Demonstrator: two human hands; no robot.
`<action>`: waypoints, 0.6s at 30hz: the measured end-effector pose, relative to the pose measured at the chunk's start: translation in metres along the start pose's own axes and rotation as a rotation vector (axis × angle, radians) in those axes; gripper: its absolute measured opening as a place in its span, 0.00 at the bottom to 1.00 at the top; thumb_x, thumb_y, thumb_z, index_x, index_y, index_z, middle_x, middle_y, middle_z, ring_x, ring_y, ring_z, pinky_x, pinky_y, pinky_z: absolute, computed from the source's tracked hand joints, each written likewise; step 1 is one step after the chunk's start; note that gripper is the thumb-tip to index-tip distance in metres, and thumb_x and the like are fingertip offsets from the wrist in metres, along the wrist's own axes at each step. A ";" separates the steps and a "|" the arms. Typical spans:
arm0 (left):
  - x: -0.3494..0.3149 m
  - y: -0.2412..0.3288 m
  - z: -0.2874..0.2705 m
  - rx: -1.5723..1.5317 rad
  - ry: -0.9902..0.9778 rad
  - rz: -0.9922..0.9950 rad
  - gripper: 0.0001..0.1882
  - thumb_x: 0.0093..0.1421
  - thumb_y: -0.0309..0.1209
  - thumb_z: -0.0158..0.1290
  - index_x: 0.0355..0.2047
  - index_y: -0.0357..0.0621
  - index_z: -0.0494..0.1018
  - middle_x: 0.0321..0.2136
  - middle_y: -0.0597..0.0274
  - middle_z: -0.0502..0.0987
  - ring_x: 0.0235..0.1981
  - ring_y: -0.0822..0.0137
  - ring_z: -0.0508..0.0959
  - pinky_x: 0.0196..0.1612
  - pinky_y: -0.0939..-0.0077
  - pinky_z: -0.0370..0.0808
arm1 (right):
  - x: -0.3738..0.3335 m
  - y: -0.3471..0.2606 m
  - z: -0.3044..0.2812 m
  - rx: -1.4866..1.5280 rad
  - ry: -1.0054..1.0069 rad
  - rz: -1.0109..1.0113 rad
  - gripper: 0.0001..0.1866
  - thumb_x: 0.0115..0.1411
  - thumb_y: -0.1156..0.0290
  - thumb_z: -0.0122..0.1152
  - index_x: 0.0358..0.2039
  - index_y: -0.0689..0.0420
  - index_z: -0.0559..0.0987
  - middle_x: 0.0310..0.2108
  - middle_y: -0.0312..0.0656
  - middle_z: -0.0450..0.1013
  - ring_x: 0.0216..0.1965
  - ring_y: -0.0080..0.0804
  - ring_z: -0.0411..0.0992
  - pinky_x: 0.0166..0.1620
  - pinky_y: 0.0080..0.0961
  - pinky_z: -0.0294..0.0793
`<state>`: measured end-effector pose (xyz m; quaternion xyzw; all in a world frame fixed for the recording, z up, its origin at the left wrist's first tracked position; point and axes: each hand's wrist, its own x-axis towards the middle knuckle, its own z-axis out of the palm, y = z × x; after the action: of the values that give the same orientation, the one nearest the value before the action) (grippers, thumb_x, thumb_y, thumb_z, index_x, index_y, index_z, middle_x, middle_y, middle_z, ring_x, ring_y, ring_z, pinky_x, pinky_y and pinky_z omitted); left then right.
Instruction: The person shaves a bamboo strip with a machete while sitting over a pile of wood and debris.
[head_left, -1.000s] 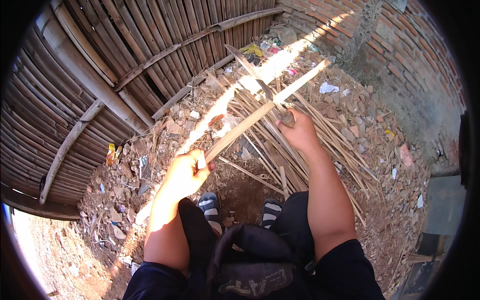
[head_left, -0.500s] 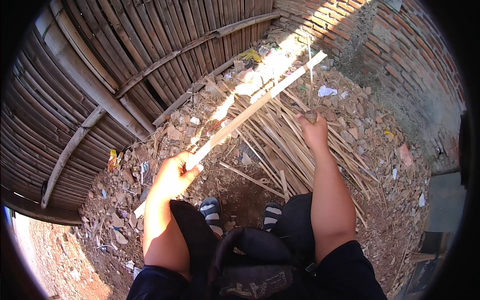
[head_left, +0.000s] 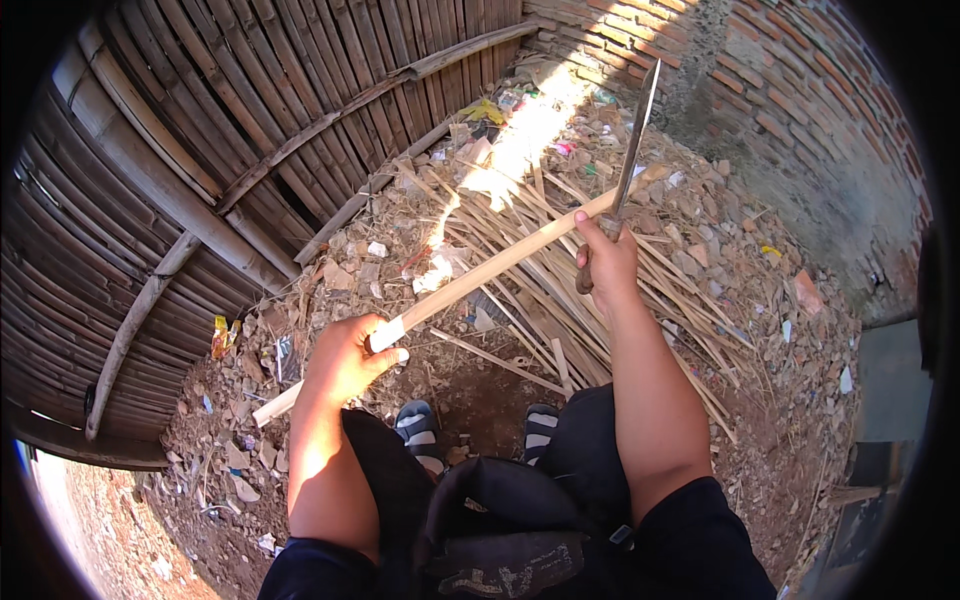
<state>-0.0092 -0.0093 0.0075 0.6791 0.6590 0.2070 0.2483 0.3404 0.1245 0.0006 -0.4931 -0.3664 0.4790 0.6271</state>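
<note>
A long pale bamboo strip (head_left: 490, 268) slants across in front of me, its far end up to the right. My left hand (head_left: 348, 358) is closed around it toward its near end, and a short piece sticks out behind the wrist. My right hand (head_left: 610, 265) grips the handle of a machete (head_left: 637, 135), whose blade points up and away. The blade's base crosses the strip near its far end. A finger or thumb of my right hand reaches to the strip there; whether it presses on it I cannot tell.
A heap of split bamboo strips (head_left: 560, 290) lies on the rubble-strewn ground below my hands. To the left rises a bamboo-slat wall (head_left: 130, 270), and at the far right stands a brick wall (head_left: 810, 110). My sandalled feet (head_left: 418, 432) are just below the work.
The strip's far end has come down and nearer, meeting my right hand and the machete. The blade has turned so that its side shows, and more of the strip shows behind my left wrist.
</note>
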 end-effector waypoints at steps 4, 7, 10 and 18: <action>0.000 0.005 0.002 -0.040 0.028 0.025 0.19 0.53 0.41 0.74 0.39 0.45 0.82 0.29 0.52 0.83 0.32 0.50 0.85 0.36 0.59 0.79 | 0.001 0.007 -0.003 0.043 -0.034 -0.031 0.11 0.63 0.71 0.73 0.37 0.57 0.77 0.29 0.34 0.73 0.19 0.20 0.65 0.23 0.19 0.66; 0.000 0.002 0.008 0.085 0.024 -0.035 0.19 0.54 0.39 0.73 0.41 0.44 0.81 0.31 0.51 0.83 0.33 0.48 0.85 0.37 0.56 0.79 | -0.003 0.006 0.005 0.062 -0.023 -0.027 0.10 0.62 0.74 0.72 0.37 0.57 0.76 0.29 0.34 0.72 0.19 0.20 0.66 0.23 0.20 0.66; 0.006 0.014 0.025 0.171 0.178 0.046 0.18 0.56 0.37 0.70 0.43 0.43 0.79 0.34 0.50 0.83 0.34 0.46 0.84 0.38 0.54 0.80 | -0.017 0.001 0.020 0.156 -0.018 0.054 0.11 0.61 0.75 0.72 0.36 0.57 0.75 0.29 0.34 0.72 0.19 0.21 0.66 0.23 0.20 0.66; 0.013 0.029 0.029 -0.007 0.307 0.100 0.15 0.63 0.32 0.62 0.47 0.40 0.76 0.32 0.43 0.82 0.33 0.40 0.83 0.36 0.53 0.78 | -0.026 0.001 0.026 -0.126 0.036 -0.027 0.11 0.65 0.67 0.70 0.39 0.59 0.77 0.27 0.35 0.75 0.21 0.23 0.70 0.27 0.24 0.70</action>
<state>0.0319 0.0019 0.0015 0.6708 0.6537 0.3226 0.1365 0.3091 0.1066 0.0060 -0.5351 -0.3912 0.4377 0.6075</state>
